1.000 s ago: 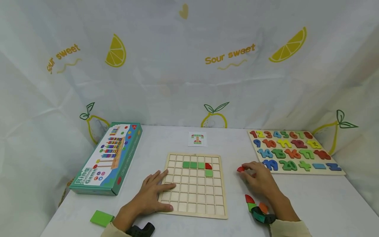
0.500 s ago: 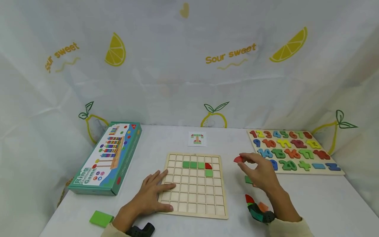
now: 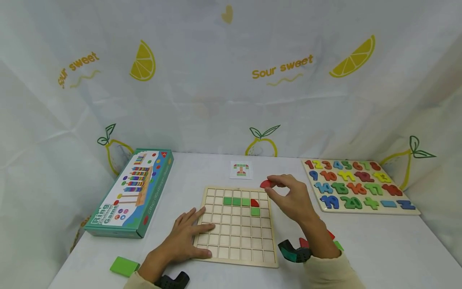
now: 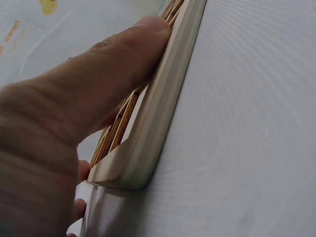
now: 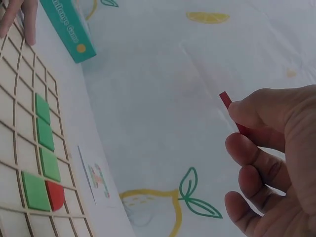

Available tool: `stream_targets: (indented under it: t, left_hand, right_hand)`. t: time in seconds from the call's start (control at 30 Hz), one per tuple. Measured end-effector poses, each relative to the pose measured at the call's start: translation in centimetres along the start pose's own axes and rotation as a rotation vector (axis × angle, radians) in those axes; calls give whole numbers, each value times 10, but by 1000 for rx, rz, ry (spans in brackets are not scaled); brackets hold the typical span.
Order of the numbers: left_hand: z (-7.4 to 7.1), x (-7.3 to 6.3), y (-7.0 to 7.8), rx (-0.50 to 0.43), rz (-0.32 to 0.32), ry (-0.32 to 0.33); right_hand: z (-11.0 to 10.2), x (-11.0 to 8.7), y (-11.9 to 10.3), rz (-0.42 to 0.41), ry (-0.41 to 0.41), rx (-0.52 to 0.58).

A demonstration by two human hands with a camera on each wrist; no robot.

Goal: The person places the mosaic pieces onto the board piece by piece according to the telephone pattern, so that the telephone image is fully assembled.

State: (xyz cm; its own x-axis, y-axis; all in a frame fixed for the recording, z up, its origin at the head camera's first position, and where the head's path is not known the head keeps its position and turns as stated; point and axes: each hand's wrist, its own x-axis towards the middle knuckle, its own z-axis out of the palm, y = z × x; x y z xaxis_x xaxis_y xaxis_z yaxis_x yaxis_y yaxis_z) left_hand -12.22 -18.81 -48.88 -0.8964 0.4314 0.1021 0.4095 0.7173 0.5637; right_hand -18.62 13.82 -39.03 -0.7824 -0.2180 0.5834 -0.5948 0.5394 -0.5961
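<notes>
Between thumb and fingertips, my right hand [image 3: 290, 198] pinches a red quarter-circle tile [image 3: 266, 184], held up at the far right corner of a wooden grid board [image 3: 231, 230]. The right wrist view shows that red tile [image 5: 230, 106] edge-on. My left hand [image 3: 185, 236] rests on the board's left edge with fingers spread; in the left wrist view its thumb [image 4: 113, 64] lies over the rim. Set in the board's second row are green square tiles [image 3: 236, 201] and a red quarter-circle tile [image 3: 254, 203], with another green square [image 3: 255, 211] below the red one.
Beyond the board lies a pattern card [image 3: 241, 170]. A game box [image 3: 130, 196] stands left, a green block [image 3: 124, 266] nearer me. At right is a number puzzle board [image 3: 361, 186]. Loose tiles, including a red one [image 3: 304, 243], lie partly hidden around my right forearm.
My right hand has lifted the red quarter-circle tile from the table's right side and carried it left to the board's far corner. The left hand stays in place.
</notes>
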Motion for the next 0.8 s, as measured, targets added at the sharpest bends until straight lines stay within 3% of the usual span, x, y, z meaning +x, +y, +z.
stream_targets:
  t: [0.23,0.47,0.8]
  left_hand:
    - [0,0,1,3,1,-2]
    - [-1,1,2,20,6,2]
    - [0,0,3,37,-4,0]
  right_hand:
    - [21,12,-17,-8,-25,82]
    - [51,18,-21,-8,-57,127]
    - [89,18,-24,133,-196,141]
